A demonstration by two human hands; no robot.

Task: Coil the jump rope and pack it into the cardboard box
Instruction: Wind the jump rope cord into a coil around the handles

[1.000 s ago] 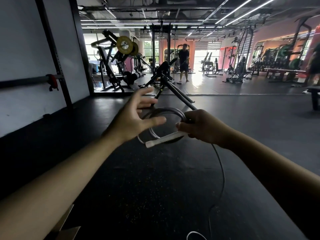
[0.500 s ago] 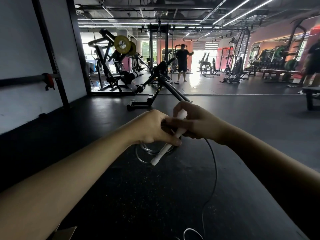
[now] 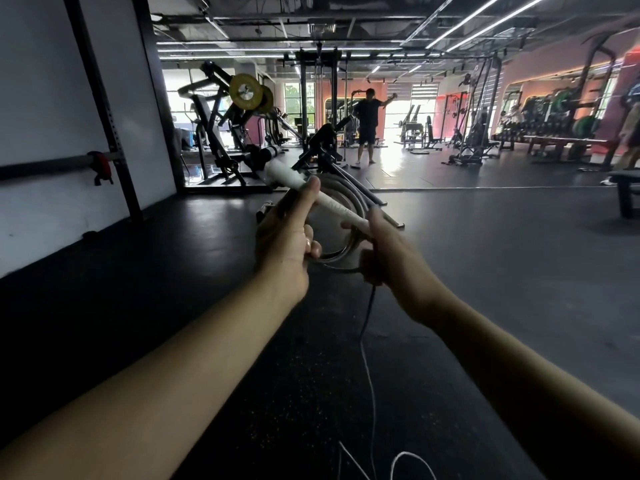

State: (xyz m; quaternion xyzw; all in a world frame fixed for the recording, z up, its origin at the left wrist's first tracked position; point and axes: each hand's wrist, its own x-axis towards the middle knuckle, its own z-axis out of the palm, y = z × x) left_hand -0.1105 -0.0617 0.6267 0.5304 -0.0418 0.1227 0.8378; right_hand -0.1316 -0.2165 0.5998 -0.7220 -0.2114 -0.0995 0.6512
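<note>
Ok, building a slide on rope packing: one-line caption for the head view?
Both hands, left hand and right hand, hold the white handle across the coiled jump rope; loose rope trails to the floor.

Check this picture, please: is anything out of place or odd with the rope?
Nothing looks damaged. The left hand and right hand hold the coiled loops and the white handle, but a long tail of rope hangs down to the floor, not yet coiled.

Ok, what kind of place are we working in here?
Almost certainly a gym: a plate-loaded machine with a yellow weight plate, a cable station, and dumbbell racks along the right wall. The hands coil the jump rope over the dark rubber floor.
</note>
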